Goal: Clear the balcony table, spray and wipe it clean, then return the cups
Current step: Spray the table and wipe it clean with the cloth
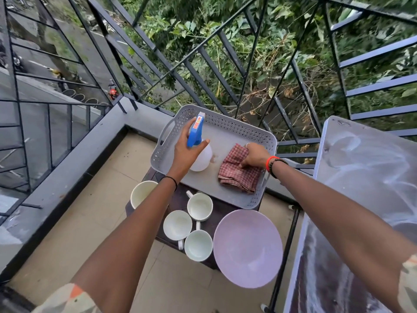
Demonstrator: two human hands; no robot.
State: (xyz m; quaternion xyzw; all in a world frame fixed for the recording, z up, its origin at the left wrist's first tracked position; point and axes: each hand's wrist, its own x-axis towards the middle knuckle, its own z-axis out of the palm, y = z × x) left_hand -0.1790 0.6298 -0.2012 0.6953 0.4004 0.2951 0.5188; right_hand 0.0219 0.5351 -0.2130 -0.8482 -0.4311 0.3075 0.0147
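Closest to the camera, both forearms run up from the bottom corners toward the middle of the frame. Below them, lower center, a pale pink bowl (247,248) sits on a dark stool (178,197) with four white cups (177,223) just left of it. Three are bunched together and the fourth is off to the left at the stool's edge, all upright.

A bit further up there's a grey tray (225,123) on the far end of the stool. The left hand (188,150) is wrapped around the neck of the spray bottle (202,159), thumb curled over the front under the blue trigger head, and the bottle stands in the tray's left half. The right hand (255,154) is down on the folded red checked cloth (239,175) in the right half, fingers and thumb pinching its upper edge.

The table (361,177) runs down the right side, top streaky and wet-looking, nothing on the part that shows. Past all that, the black railing (158,57) crosses the top of the frame, with green bushes behind it.
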